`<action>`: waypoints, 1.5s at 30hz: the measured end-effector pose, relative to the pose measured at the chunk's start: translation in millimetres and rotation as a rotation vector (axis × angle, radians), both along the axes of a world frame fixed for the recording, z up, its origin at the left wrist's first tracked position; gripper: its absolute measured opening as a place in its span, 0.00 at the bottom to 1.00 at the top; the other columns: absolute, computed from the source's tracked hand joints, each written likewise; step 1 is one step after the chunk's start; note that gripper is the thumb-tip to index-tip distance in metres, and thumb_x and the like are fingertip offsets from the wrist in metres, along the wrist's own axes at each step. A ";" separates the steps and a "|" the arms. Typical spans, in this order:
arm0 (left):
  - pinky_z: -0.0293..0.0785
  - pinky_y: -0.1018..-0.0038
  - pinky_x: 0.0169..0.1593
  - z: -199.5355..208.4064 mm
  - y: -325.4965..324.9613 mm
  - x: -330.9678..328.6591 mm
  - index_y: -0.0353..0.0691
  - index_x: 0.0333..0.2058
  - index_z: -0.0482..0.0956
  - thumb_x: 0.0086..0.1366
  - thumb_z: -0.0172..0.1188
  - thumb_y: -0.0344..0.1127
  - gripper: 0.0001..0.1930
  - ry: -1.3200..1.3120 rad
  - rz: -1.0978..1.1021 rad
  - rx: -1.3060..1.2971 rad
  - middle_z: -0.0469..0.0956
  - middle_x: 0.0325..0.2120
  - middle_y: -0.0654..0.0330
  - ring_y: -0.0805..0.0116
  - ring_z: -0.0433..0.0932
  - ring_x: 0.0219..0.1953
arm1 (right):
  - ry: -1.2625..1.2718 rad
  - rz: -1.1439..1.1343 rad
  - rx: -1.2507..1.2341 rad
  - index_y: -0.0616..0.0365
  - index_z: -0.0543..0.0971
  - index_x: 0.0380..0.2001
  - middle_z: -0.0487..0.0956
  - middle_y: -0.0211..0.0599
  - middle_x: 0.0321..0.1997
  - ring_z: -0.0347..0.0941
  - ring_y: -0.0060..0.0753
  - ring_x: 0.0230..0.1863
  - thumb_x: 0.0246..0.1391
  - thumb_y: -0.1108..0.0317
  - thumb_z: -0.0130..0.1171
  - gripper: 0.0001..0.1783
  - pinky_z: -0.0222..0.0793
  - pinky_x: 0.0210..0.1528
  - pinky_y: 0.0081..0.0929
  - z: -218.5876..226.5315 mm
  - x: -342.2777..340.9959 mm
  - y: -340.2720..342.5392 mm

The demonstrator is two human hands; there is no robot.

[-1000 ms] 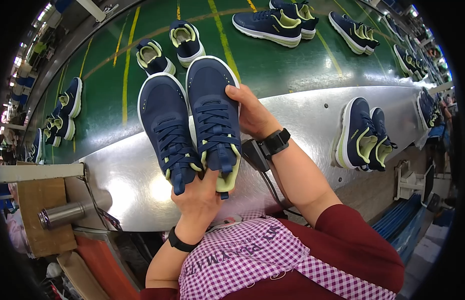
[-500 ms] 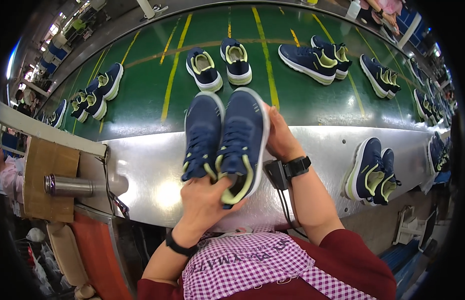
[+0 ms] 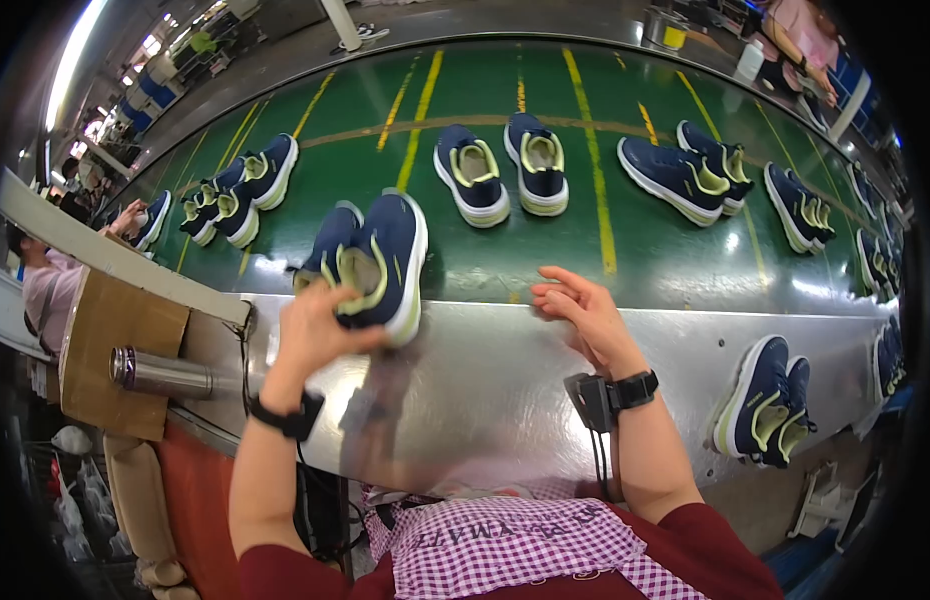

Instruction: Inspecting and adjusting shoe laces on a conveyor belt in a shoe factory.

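At the far left, a co-worker in pink is sitting beyond a pale rail, while a steel flask is lying on its side on the near left of the metal counter. Farther off, a cluster of navy shoes is resting on the green belt. Nearer, the left grip is pinching the heel end of a navy pair, which is straddling the line between counter and belt, toes pointing far; whether the soles are touching down, I cannot tell. Because one hand is carrying both shoes by their heels, the toes could be tipping downward, or one shoe sliding out from beside the other. A heel could also be catching on the counter's far edge if released too near, leaving the pair crooked; swinging too far left would be risking a knock against the cluster. Just right of this pair, two more shoes are standing on the belt. The right grip is hanging empty near the belt's edge, fingers loosely bent and apart from the thumb, so it is giving the shoes no support. Farther right, another pair is resting on the counter.
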State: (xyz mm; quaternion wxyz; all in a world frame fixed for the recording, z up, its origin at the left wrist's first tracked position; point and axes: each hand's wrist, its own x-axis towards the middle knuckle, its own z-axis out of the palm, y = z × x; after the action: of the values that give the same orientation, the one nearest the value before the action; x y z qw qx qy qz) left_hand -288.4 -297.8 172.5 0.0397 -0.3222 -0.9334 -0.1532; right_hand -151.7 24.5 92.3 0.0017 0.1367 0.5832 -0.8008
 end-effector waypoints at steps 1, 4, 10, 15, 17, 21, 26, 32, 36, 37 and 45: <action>0.74 0.65 0.38 1.2 0.2 -29.4 0.45 0.35 0.83 0.36 0.76 0.55 0.28 0.004 0.021 -0.034 0.78 0.31 0.56 0.55 0.78 0.35 | -0.006 -0.014 0.004 0.66 0.69 0.58 0.79 0.43 0.50 0.75 0.28 0.48 0.61 0.68 0.54 0.23 0.70 0.51 0.24 -0.2 -2.0 -1.8; 0.75 0.65 0.43 -6.5 -0.5 -122.7 0.46 0.48 0.79 0.43 0.74 0.54 0.33 0.115 0.036 -0.029 0.79 0.37 0.52 0.55 0.79 0.40 | -0.040 -0.019 0.019 0.65 0.69 0.58 0.78 0.43 0.50 0.75 0.28 0.48 0.62 0.68 0.53 0.22 0.71 0.51 0.24 -2.3 -6.3 -5.2; 0.74 0.68 0.45 -19.1 -18.6 -222.2 0.46 0.56 0.71 0.57 0.67 0.42 0.28 0.190 0.216 0.290 0.78 0.39 0.53 0.61 0.77 0.39 | -0.053 -0.055 -0.060 0.65 0.69 0.59 0.78 0.45 0.50 0.75 0.27 0.46 0.62 0.67 0.55 0.23 0.71 0.50 0.25 -9.5 -4.3 -1.5; 0.71 0.60 0.51 -40.5 -76.2 -245.9 0.49 0.57 0.69 0.54 0.65 0.39 0.30 0.418 0.527 0.062 0.75 0.45 0.51 0.50 0.73 0.50 | -0.106 -0.073 -0.052 0.65 0.68 0.59 0.78 0.45 0.50 0.76 0.26 0.46 0.63 0.71 0.53 0.22 0.71 0.53 0.23 -1.8 -4.8 -0.7; 0.71 0.57 0.52 -41.4 -85.6 -255.1 0.60 0.61 0.65 0.53 0.67 0.45 0.35 0.408 0.604 -0.144 0.75 0.45 0.50 0.48 0.74 0.48 | -0.119 -0.081 -0.060 0.66 0.68 0.59 0.78 0.45 0.50 0.76 0.26 0.47 0.63 0.72 0.53 0.22 0.71 0.53 0.23 -0.5 -3.2 1.4; 0.73 0.56 0.47 -39.6 -89.1 -284.0 0.71 0.67 0.52 0.51 0.65 0.62 0.46 0.171 0.822 -0.427 0.79 0.45 0.50 0.47 0.78 0.48 | -0.105 -0.082 -0.102 0.66 0.68 0.58 0.78 0.45 0.49 0.76 0.28 0.48 0.63 0.73 0.51 0.21 0.72 0.53 0.22 -6.9 0.2 3.0; 0.73 0.57 0.50 -54.3 -90.6 -306.3 0.62 0.64 0.60 0.52 0.60 0.67 0.42 0.058 0.885 -0.439 0.79 0.47 0.48 0.44 0.77 0.50 | -0.070 -0.051 -0.175 0.66 0.68 0.58 0.78 0.44 0.49 0.76 0.28 0.48 0.63 0.73 0.51 0.21 0.72 0.53 0.21 -5.6 -2.6 -3.8; 0.76 0.57 0.43 -63.3 -74.9 -272.5 0.49 0.39 0.80 0.49 0.62 0.69 0.31 0.242 0.849 -0.322 0.82 0.38 0.51 0.51 0.80 0.43 | -0.066 -0.079 -0.182 0.67 0.68 0.58 0.78 0.44 0.49 0.76 0.27 0.48 0.64 0.73 0.51 0.20 0.72 0.52 0.21 -4.8 -3.3 -4.8; 0.74 0.59 0.42 -51.7 -85.9 -241.6 0.50 0.35 0.81 0.45 0.66 0.66 0.28 0.069 0.825 -0.169 0.82 0.37 0.52 0.51 0.80 0.42 | -0.102 -0.087 -0.171 0.67 0.68 0.58 0.78 0.43 0.48 0.76 0.26 0.47 0.64 0.72 0.51 0.21 0.71 0.51 0.19 -3.5 -9.7 -10.5; 0.73 0.59 0.45 -46.0 -87.3 -234.1 0.49 0.38 0.82 0.45 0.67 0.65 0.29 0.043 0.838 -0.037 0.82 0.39 0.51 0.51 0.79 0.44 | -0.097 -0.087 -0.167 0.67 0.68 0.58 0.78 0.42 0.48 0.76 0.24 0.46 0.64 0.71 0.51 0.21 0.71 0.51 0.19 -2.8 -11.1 -10.3; 0.71 0.68 0.39 -1.8 -100.3 -130.3 0.38 0.30 0.83 0.46 0.72 0.54 0.24 -0.086 0.669 0.360 0.82 0.28 0.54 0.63 0.79 0.31 | -0.046 -0.058 -0.135 0.65 0.68 0.59 0.78 0.41 0.49 0.74 0.24 0.47 0.63 0.67 0.53 0.23 0.70 0.52 0.21 -5.7 -15.7 -16.7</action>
State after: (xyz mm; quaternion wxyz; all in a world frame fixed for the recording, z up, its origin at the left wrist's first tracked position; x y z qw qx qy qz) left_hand -418.7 -398.1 170.6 0.1042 0.0190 -0.9459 -0.3065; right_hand -167.4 7.8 86.6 0.0014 0.1715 0.5234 -0.8347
